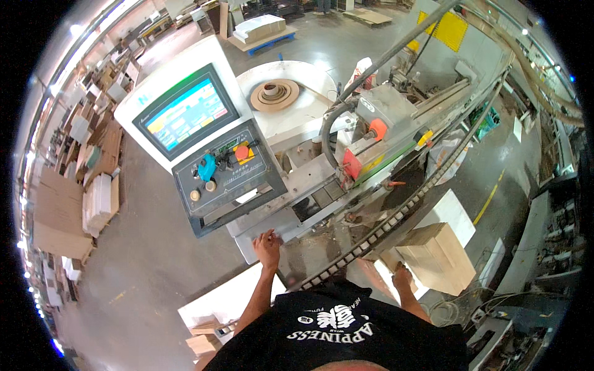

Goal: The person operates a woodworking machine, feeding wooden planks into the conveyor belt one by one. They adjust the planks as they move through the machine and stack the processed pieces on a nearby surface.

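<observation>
My left hand (pixel 267 248) is at the near corner of the grey machine bed (pixel 247 232), just below the control panel. Its fingers are partly bent but apart, with nothing visible in them. Lower right, my right hand (pixel 402 277) is beside the left end of a stack of pale brown panels (pixel 436 256). Its fingers look curled in, and whatever they may hold is hidden. A white board (pixel 385 272) shows next to that hand. Above my left hand is the black control panel (pixel 226 173), with a red stop button (pixel 242 152), a turquoise object (pixel 206 167) and a lit screen (pixel 187 114).
A ribbed black cable chain (pixel 371 238) curves between me and the machine. Behind the control panel, a round white table carries a coil of brown edge strip (pixel 274 94). A white board (pixel 232 295) lies at lower left. Brown boards (pixel 68 216) are stacked along the left.
</observation>
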The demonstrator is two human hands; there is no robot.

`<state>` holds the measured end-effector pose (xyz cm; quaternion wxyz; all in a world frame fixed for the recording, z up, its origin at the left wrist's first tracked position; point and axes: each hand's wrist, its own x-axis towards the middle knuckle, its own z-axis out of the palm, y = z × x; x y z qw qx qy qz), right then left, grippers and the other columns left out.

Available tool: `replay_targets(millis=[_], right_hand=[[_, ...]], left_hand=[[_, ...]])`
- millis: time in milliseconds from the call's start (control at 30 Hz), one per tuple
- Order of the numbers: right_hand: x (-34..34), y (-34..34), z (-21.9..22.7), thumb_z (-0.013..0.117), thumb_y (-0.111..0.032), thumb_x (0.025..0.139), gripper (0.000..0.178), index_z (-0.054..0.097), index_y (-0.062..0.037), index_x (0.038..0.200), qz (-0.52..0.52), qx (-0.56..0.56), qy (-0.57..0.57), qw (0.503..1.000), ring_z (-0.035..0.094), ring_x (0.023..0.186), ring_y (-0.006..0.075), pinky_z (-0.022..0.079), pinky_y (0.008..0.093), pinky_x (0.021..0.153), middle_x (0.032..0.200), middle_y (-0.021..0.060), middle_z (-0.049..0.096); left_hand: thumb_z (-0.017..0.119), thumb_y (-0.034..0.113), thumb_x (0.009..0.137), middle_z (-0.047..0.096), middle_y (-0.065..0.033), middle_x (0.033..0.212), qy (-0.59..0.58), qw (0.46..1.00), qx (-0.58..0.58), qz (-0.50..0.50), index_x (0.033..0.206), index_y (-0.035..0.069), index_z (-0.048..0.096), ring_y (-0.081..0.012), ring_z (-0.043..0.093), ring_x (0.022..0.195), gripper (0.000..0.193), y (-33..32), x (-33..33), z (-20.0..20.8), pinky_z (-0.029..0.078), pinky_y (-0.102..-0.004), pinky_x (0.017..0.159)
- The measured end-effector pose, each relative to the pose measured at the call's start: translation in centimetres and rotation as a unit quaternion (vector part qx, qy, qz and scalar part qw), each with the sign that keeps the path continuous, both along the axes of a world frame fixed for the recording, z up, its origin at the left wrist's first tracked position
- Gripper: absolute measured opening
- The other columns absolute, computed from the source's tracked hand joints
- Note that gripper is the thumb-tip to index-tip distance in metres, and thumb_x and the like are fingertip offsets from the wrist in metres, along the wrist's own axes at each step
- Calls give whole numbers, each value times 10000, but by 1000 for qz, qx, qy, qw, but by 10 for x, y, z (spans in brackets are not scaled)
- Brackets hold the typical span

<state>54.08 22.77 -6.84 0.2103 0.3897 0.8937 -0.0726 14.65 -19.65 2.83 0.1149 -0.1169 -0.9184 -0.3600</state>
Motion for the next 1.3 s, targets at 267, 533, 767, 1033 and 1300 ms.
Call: replay_targets(millis=[267,533,767,1033,1300], right_hand=[[-18,-10,58,614,-189,942,251,659,-91,1169,-26,6,53,998,748,1027,401,582,549,878,1092,213,761],[-137,-83,213,812,-233,794,509,670,-63,1252,209,-68,228,949,677,1066,411,531,533,946,1093,195,714],[-204,-97,183,858,-216,793,647,609,-62,1370,232,-23,374,898,567,1311,419,445,537,1151,1363,203,631],[-253,-103,99,815,-256,959,628,541,-81,1496,11,-382,315,869,506,1468,301,436,458,1185,1560,154,556],[-349,-158,70,768,-304,1035,609,513,-102,1549,-221,-713,402,530,535,1421,200,476,409,1148,1545,77,531]], left_hand=[[762,190,946,779,-89,1067,67,975,73,-199,1118,109,789,-310,702,990,193,93,38,26,493,-465,970],[735,303,978,640,-111,1462,119,817,-108,-554,1539,166,555,-338,562,1398,604,172,89,64,395,-544,1214],[801,331,915,637,-143,1454,-81,896,-124,-419,1513,129,572,-397,623,1300,671,124,34,26,463,-527,1134],[852,324,861,619,-98,1344,12,981,-91,-173,1381,158,649,-359,581,1233,582,30,-31,2,439,-520,1064],[825,275,883,636,-69,1248,41,987,-98,-122,1263,177,733,-309,577,1225,403,64,-55,0,352,-509,1114]])
